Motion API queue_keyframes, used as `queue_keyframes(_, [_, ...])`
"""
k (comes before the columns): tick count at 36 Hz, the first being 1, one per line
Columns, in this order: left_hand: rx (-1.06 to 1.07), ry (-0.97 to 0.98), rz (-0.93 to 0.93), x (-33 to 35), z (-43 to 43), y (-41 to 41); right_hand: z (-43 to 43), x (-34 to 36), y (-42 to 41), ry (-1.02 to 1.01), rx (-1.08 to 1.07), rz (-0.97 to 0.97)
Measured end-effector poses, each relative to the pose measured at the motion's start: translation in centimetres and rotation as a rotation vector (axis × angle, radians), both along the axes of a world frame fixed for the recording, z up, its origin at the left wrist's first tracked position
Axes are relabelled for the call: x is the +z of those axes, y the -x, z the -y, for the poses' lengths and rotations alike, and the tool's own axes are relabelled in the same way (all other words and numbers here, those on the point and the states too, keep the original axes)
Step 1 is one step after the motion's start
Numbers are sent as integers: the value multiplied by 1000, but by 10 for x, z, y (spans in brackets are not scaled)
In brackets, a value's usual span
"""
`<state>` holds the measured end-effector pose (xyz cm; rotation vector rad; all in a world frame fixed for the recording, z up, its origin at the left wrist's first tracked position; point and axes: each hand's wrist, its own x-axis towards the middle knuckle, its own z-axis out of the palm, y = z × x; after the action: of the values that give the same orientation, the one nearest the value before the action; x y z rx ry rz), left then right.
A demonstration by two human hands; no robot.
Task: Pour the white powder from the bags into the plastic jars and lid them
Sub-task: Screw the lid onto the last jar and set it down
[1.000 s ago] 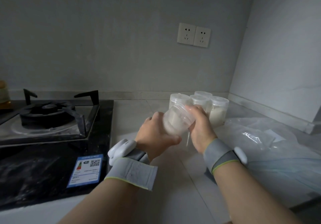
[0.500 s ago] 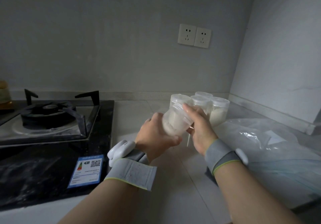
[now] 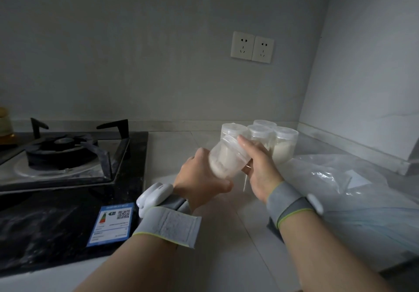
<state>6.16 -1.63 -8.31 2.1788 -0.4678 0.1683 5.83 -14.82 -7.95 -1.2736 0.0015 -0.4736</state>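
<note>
Plainly, you held the jar (image 3: 224, 160) tilted in the air above the counter (image 3: 204, 257), its top leaning toward your right, so that both hands could work on it at once. Your left hand (image 3: 199, 178) was wrapped round the lower body to steady it. Your right hand (image 3: 258, 167) curled over the lid (image 3: 230, 143) at the upper end, a hold that suits turning or pressing it closed, though whether it was fully seated cannot be told. White powder sat in the jar's lower part. Four more jars (image 3: 283, 146) stood lidded and close together behind, toward the corner, out of your way, and the bag (image 3: 340, 185) lay slack beside your right wrist.
</note>
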Motion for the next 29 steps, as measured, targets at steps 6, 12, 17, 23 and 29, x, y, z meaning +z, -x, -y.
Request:
queue_keyframes(6, [11, -6, 0, 0, 0, -1, 1, -1, -1, -35, 37, 26])
queue_keyframes(12, [17, 2, -8, 0, 0, -1, 2, -2, -2, -22, 46, 27])
queue_keyframes(17, [12, -7, -4, 0, 0, 0, 1, -2, 0, 53, -5, 16])
queue_keyframes(23, [5, 7, -21, 0, -2, 0, 1, -1, -2, -54, 63, 61])
queue_keyframes(29, [-3, -22, -1, 0, 0, 0, -1, 0, 3, 52, 39, 29])
